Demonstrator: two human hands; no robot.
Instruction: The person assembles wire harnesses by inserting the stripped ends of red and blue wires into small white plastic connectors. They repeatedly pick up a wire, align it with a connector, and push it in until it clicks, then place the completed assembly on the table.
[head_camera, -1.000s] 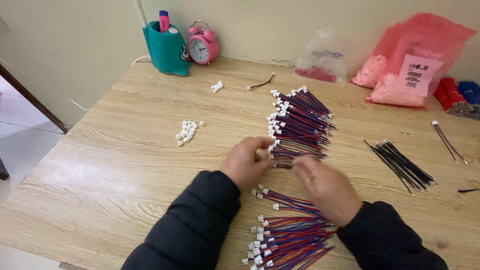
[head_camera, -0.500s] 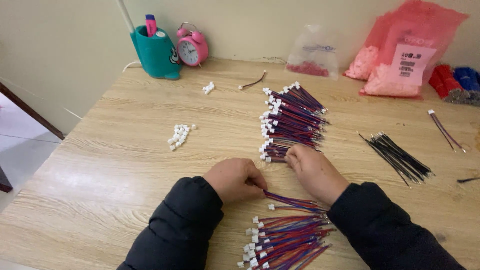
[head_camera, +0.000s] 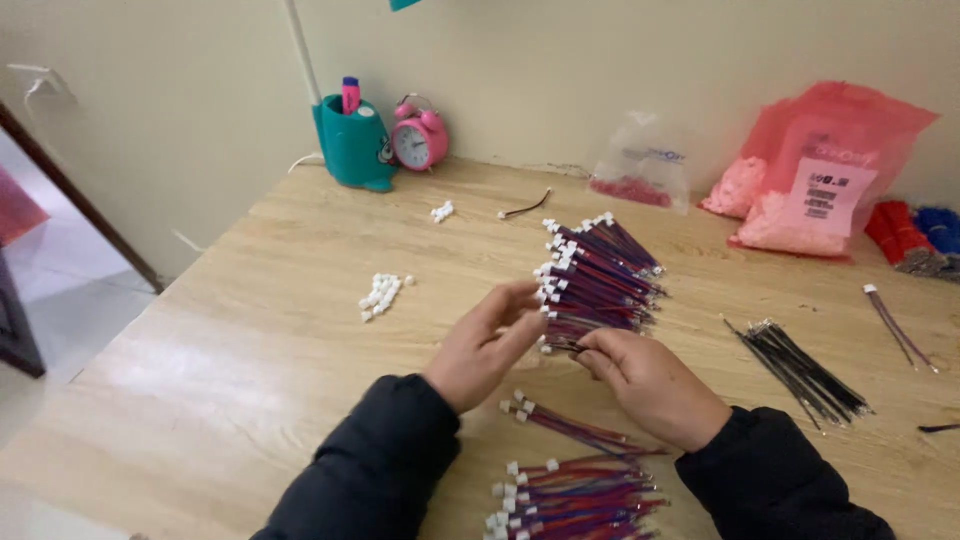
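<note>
Both hands work at the near edge of the wire bundle (head_camera: 598, 278) on the table (head_camera: 230, 360). Left hand (head_camera: 487, 345): grip apart, fingertips touching the white connectors. Right hand (head_camera: 650, 385): grip apparently pinched on a wire end, partly hidden. A second bundle (head_camera: 575, 495) lies nearer.

We count two hands, the left hand (head_camera: 487, 345) and the right hand (head_camera: 650, 385). There are two heaps of red-and-blue wires with white plugs: a far pile (head_camera: 597, 272) and a near pile (head_camera: 575, 495). One bundle of black wires (head_camera: 800, 370). Two clusters of loose white plugs (head_camera: 381, 295) (head_camera: 441, 211). One pink alarm clock (head_camera: 419, 140), one teal pen holder (head_camera: 352, 150), two pink bags (head_camera: 820, 180) (head_camera: 735, 187).
</note>
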